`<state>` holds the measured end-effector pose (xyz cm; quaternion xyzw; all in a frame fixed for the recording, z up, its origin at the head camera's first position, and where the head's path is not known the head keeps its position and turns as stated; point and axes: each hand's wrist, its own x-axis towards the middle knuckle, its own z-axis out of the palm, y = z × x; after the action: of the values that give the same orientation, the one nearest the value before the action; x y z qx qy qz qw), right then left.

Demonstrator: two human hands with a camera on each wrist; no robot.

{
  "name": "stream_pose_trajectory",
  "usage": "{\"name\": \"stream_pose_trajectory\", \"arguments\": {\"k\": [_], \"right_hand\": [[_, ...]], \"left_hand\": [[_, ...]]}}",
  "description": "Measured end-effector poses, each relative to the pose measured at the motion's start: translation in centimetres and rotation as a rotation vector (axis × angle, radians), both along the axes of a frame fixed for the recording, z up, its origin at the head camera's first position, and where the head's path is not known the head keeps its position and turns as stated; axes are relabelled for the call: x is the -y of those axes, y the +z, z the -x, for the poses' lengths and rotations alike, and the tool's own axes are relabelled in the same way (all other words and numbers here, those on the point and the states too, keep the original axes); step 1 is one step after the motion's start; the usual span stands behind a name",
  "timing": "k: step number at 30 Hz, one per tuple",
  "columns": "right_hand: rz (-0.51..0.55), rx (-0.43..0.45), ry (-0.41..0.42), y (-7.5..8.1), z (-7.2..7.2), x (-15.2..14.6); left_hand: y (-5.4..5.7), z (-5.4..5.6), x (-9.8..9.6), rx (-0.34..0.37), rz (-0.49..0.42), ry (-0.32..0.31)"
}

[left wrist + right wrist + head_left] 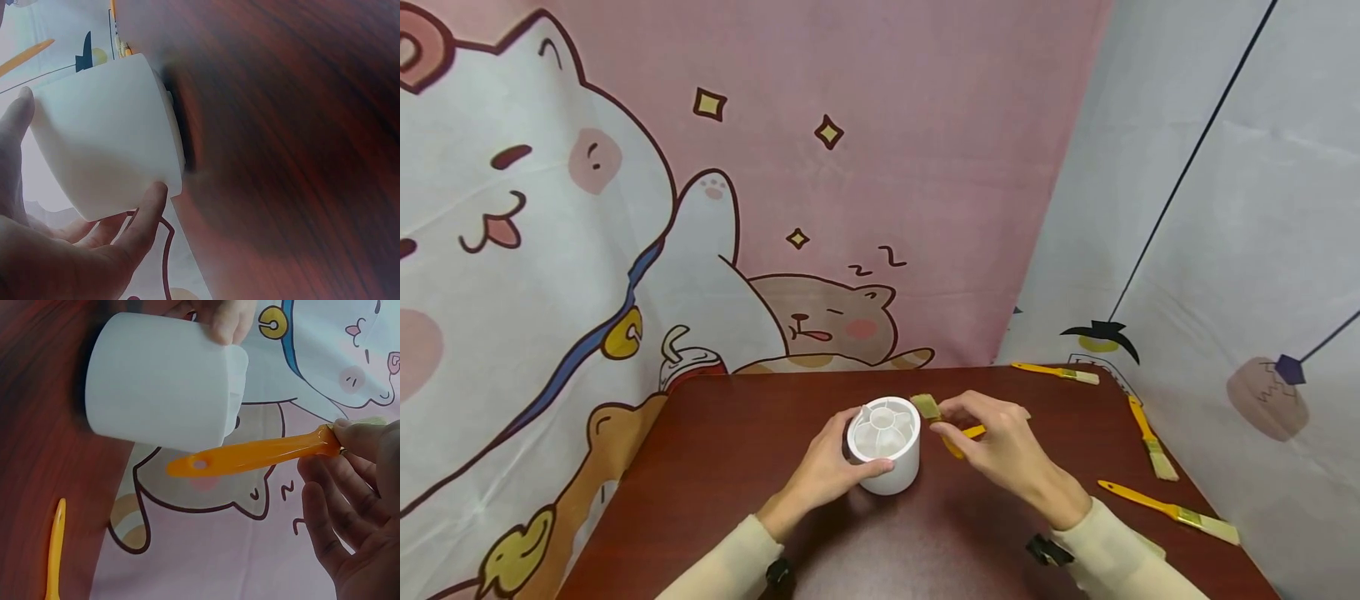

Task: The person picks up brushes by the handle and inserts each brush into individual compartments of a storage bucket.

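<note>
A white round holder (904,471) with fan-shaped compartments stands upright in front of me. My left hand (831,458) grips its left side, thumb across the front near the rim; in the left wrist view its fingers wrap the white wall (106,137). Just right of the holder, my right hand (1003,437) pinches a paintbrush (927,407) near the base of its bristles. The bristles point up toward the rim, and the orange handle (250,456) hangs downward, its end close beside the holder in the right wrist view.
Behind my right hand lies another paintbrush (975,431), partly covered by it. More brushes lie along the right side: one at the back edge (1075,372), one by the right edge (1152,442), one nearer (1180,512). Printed cloth hangs behind the brown table (722,467) and to its right.
</note>
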<state>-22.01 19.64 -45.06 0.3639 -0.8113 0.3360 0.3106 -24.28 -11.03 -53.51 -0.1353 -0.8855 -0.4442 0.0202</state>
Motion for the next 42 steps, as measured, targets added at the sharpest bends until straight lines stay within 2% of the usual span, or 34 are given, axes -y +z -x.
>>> {"name": "stream_pose_trajectory", "arguments": {"k": [8, 17, 25, 33, 42], "right_hand": [[0.059, 0.017, 0.069, 0.2, 0.0, 1.0], [0.08, 0.016, 0.078, 0.8, -0.2, 1.8], [0.094, -0.036, 0.115, 0.9, -0.1, 2.6], [0.098, -0.107, 0.11, 1.2, 0.0, 3.3], [0.108, -0.135, 0.128, 1.2, 0.2, 3.8]], "left_hand": [[-0.1, 0.0, 0.1, 0.004, 0.0, -0.001], [-0.3, 0.3, -0.1, -0.012, 0.008, -0.011], [-0.3, 0.2, 0.0, -0.014, 0.009, -0.006], [-0.4, 0.2, 0.0, -0.013, 0.01, -0.003], [-0.3, 0.2, 0.0, -0.013, 0.021, -0.006]]}}
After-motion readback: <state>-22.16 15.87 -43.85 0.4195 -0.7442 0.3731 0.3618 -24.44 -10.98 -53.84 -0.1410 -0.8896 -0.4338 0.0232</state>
